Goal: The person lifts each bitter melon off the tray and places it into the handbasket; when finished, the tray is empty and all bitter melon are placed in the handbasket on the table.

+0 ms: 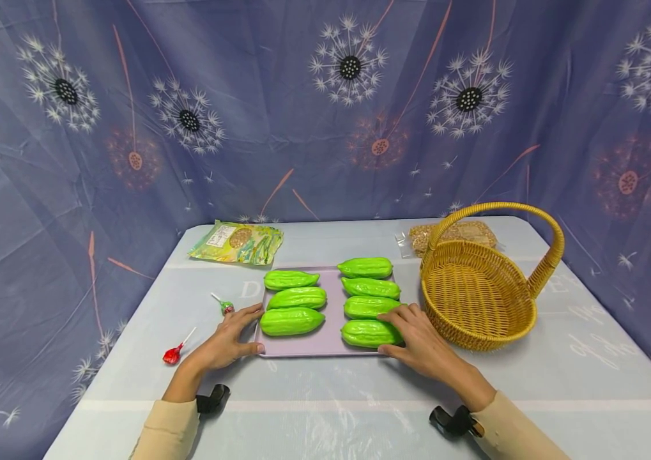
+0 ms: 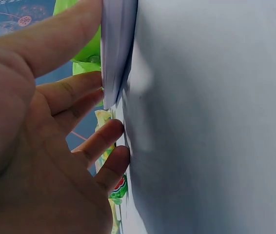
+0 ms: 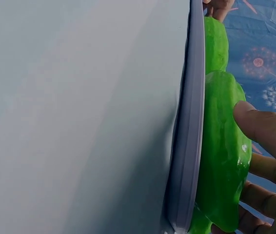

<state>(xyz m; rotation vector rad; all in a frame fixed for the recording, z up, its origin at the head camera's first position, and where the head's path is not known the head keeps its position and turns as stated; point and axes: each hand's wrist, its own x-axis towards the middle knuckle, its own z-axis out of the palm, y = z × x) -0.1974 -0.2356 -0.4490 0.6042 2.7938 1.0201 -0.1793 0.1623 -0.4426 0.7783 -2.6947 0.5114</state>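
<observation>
A lilac tray (image 1: pixel 333 333) lay at the centre of the table (image 1: pixel 348 409), carrying seven green gourds (image 1: pixel 296 298) in two columns, three on the nine o'clock side and four on the three o'clock side. The left hand (image 1: pixel 224 342) sat between eight and nine o'clock of the tray, released, its fingers fairly straight and spread; the left wrist view showed the thumb and a fingertip against the tray's rim, with no gourd held. The right hand (image 1: pixel 421 342), between three and four o'clock, was grasping the outer end of the nearest gourd (image 1: pixel 367 333) in the four-gourd column, thumb on its six o'clock side and fingers bent over its twelve o'clock side. That gourd lay on the tray at about four o'clock, just inside the rim. A wicker basket (image 1: pixel 474 300) with a tall handle stood upright at three o'clock, just beyond that hand. At two o'clock, partly behind the basket, lay a clear packet (image 1: pixel 423 237) of brownish contents, and at ten o'clock a green and yellow bag (image 1: pixel 239 243). A green-wrapped lollipop (image 1: pixel 226 308) lay at nine o'clock near the left fingertips, while a red lollipop (image 1: pixel 172 354) lay farther out, between eight and nine.
</observation>
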